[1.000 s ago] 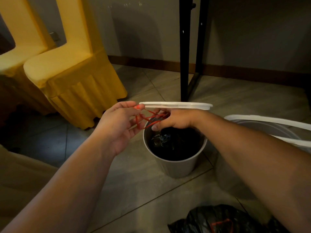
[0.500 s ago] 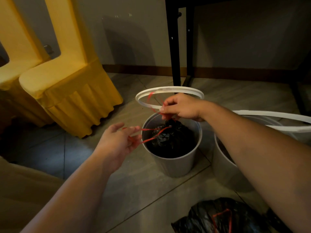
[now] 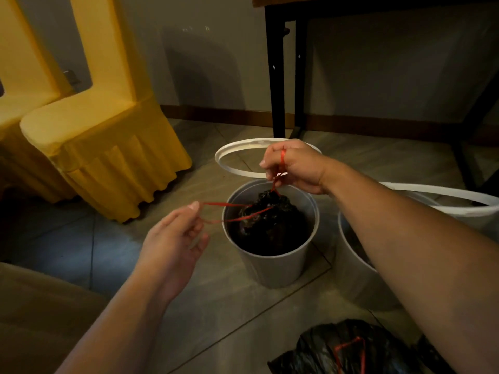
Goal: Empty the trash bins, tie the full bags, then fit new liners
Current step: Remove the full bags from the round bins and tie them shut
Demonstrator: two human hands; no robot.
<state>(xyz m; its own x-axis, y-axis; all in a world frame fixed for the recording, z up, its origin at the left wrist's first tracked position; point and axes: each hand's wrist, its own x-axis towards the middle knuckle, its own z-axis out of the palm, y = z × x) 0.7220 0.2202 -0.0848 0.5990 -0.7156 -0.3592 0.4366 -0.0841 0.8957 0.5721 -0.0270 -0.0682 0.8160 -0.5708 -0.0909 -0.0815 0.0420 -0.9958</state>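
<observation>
A small white bin (image 3: 272, 265) stands on the tiled floor with a black bag (image 3: 267, 222) gathered inside it. Red drawstrings (image 3: 232, 205) run out of the bag's bunched top. My left hand (image 3: 178, 233) pinches the drawstring loop to the left of the bin. Above the bin's far rim, my right hand (image 3: 291, 164) grips another red loop, which wraps over a finger. A white ring (image 3: 229, 166) hangs behind my right hand.
A second white bin (image 3: 359, 265) with its own white ring (image 3: 459, 203) stands to the right, under my right forearm. A tied black bag (image 3: 351, 352) lies at the bottom. Yellow-covered chairs (image 3: 108, 147) stand left. Black table legs (image 3: 278, 82) rise behind.
My hands have drawn apart: the left moved down and left with its loop, the right rose above the bin. The bag's mouth has bunched tighter and the strings are taut.
</observation>
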